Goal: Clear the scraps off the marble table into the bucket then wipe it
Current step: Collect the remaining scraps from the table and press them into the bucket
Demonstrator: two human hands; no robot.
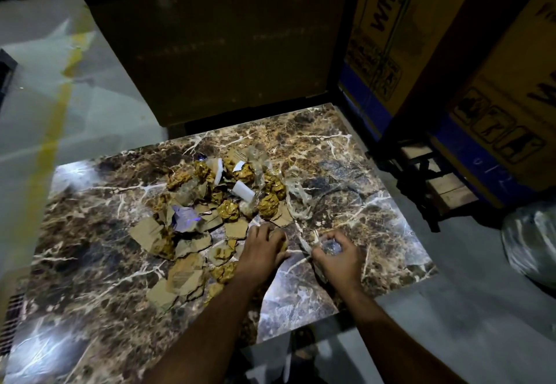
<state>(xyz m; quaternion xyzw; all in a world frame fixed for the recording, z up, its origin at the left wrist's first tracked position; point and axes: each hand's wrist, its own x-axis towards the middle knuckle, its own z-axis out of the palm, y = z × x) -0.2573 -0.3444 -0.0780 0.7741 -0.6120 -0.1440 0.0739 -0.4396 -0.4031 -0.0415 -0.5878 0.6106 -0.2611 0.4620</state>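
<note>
- I see scraps [210, 203] heaped mid-table [90, 278]; no bucket in view.
- My left hand [261, 248] curls over a gold wad; right hand [337, 255] grips clear plastic [329, 246].
- Boxes [391, 22] at 1 o'clock.

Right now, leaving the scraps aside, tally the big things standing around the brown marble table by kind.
Yellow-and-blue printed cardboard cartons: 2
Plain brown cardboard carton: 1
Shiny clear plastic bundle on the floor: 1
Total: 4
</note>
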